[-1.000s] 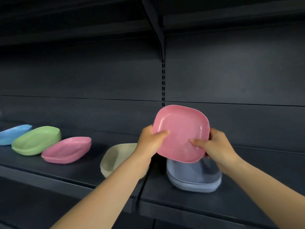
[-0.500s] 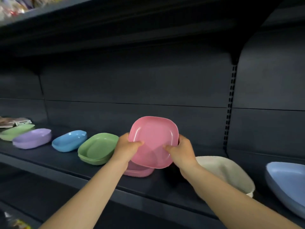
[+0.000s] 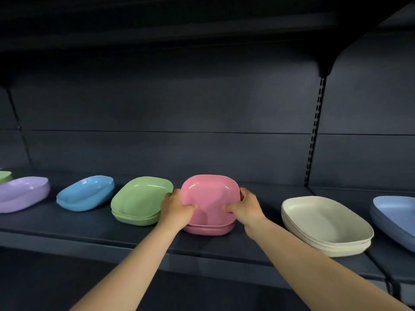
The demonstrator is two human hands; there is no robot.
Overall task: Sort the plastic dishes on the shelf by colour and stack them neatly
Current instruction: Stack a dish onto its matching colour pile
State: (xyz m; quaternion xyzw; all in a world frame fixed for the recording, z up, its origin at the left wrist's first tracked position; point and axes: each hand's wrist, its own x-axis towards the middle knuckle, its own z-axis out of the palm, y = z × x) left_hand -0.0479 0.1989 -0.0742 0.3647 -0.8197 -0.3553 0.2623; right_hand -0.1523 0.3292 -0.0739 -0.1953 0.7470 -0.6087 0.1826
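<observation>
Both hands grip one pink dish (image 3: 210,198), tilted toward me, just above a second pink dish (image 3: 208,230) that lies on the dark shelf (image 3: 89,230). My left hand (image 3: 177,208) holds its left edge, thumb on the inside. My right hand (image 3: 244,206) holds the right edge the same way. The held dish's near rim sits almost on the lower pink dish; I cannot tell whether they touch.
Along the shelf from the left: a green dish edge (image 3: 4,176), a purple dish (image 3: 22,194), a light blue dish (image 3: 86,193), a green stack (image 3: 139,200), then right of the pink ones a cream stack (image 3: 325,223) and a grey-blue stack (image 3: 395,216). A slotted upright (image 3: 314,131) divides the back panel.
The pink dish has travelled left from above the grey-blue stack and come down onto the pink dish on the shelf. Both hands kept their hold throughout.
</observation>
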